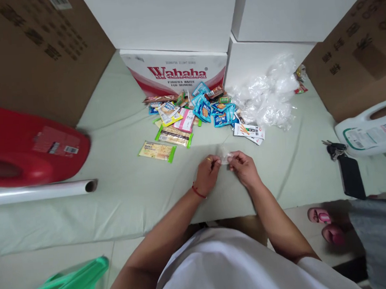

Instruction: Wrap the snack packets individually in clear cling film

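Between my two hands is a small clear plastic bag (224, 153), pinched at its near edge. My left hand (208, 173), with a red cord at the wrist, grips the bag's left side. Its right side is pinched by my right hand (244, 168). Past my hands lies a heap of snack packets, among them blue packets (204, 110), a pink-and-white packet (185, 120) and white packets with red print (249, 131). Left of my left hand lies a cracker packet with green ends (157, 151). Crumpled clear plastic bags (265, 98) are piled at the back right.
A Wahaha carton (178, 69) and white boxes back the green-covered table. Left are a red jug (32, 145) and a film roll (42, 192); right, a white jug (371, 127), keys (335, 149) and a black phone (351, 176). A green stool (67, 287) stands below. Another person's feet show lower right.
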Demonstrator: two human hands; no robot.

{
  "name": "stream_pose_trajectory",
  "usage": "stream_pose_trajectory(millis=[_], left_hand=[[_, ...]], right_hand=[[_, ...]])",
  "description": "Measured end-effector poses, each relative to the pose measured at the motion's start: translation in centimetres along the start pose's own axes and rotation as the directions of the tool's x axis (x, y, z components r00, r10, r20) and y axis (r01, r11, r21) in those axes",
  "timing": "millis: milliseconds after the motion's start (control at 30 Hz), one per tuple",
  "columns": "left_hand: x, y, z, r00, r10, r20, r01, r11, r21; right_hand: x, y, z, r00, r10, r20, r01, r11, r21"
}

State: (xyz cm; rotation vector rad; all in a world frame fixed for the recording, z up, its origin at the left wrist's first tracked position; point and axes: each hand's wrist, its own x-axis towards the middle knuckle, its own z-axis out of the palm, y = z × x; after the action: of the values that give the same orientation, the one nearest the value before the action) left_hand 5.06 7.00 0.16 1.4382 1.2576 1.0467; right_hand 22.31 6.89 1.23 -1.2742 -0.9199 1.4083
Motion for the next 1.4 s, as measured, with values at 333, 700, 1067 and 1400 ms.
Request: stream_pose_trajectory(millis=[333, 700, 1067, 1400], left_hand=[[0.0, 0.5, 0.6, 0.976, -0.162, -0.148, 0.106, 0.937, -0.333], [-0.1, -0.1, 0.0, 0.980, -0.098, -0.174, 0.050, 0.964, -0.260], [0.5, 0.0, -0.4, 0.945, -0.229, -0.234, 0.090, 0.868, -0.488], [-0.8, 1.7, 0.3, 0.929, -0.113, -0.352, 0.076, 0.990, -0.116]], right_hand=[[-2.0, -0.6, 0.2, 0.953, -0.304, -0.017, 0.261, 0.846, -0.465], [-1.8, -1.8, -0.5, 0.999, 0.026, -0.035, -0.030, 0.994, -0.102], [-2.4, -1.1, 0.2, 0.999, -0.043, 0.020, 0.048, 0.898, -0.438], [-3.3, -0.7, 1.7, 0.918, -0.393, 0.049, 0.352, 0.754, -0.554]])
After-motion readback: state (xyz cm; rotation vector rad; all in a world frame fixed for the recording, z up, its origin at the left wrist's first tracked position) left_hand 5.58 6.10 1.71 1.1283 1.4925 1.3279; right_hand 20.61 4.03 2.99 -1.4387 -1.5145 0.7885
